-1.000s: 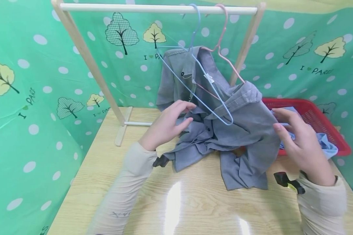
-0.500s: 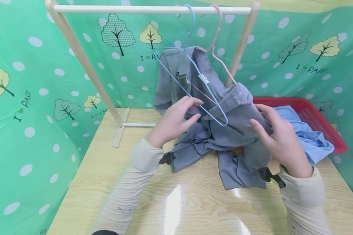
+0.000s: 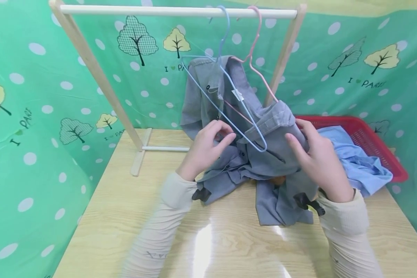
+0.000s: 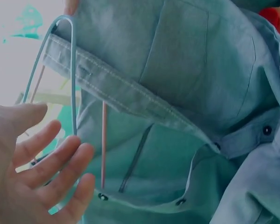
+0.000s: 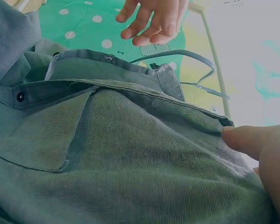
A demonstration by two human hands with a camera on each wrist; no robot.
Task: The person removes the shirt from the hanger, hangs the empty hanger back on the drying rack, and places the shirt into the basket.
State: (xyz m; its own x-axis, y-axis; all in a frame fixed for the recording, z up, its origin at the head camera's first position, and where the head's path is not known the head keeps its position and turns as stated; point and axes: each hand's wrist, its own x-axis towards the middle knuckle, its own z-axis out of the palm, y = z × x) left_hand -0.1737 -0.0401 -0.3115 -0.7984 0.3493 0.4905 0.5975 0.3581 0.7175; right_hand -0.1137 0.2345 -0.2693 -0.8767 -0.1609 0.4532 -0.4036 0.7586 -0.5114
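Note:
A grey button-up shirt [image 3: 274,154] hangs askew on a pink hanger [image 3: 256,63], its lower part bunched on the table. In front of its neckline hangs a blue hanger [image 3: 224,42], its hook over the same bar. My left hand [image 3: 208,146] is beside the blue hanger's lower wire, fingers loosely bent and holding nothing; in the left wrist view the fingertips overlap that wire. My right hand [image 3: 317,156] holds the shirt's shoulder edge, thumb [image 5: 245,139] on the front of the cloth and fingers partly hidden behind it.
A wooden rack with a white bar [image 3: 142,10] stands at the back of the table [image 3: 125,216]. Behind the right hand, a red basket [image 3: 372,137] holds light blue clothing [image 3: 358,162] that spills over its front rim. Green patterned cloth [image 3: 27,116] surrounds the table.
My right hand has moved left from near the basket onto the shirt's shoulder edge. My left hand has stayed near the blue hanger, shifting only slightly.

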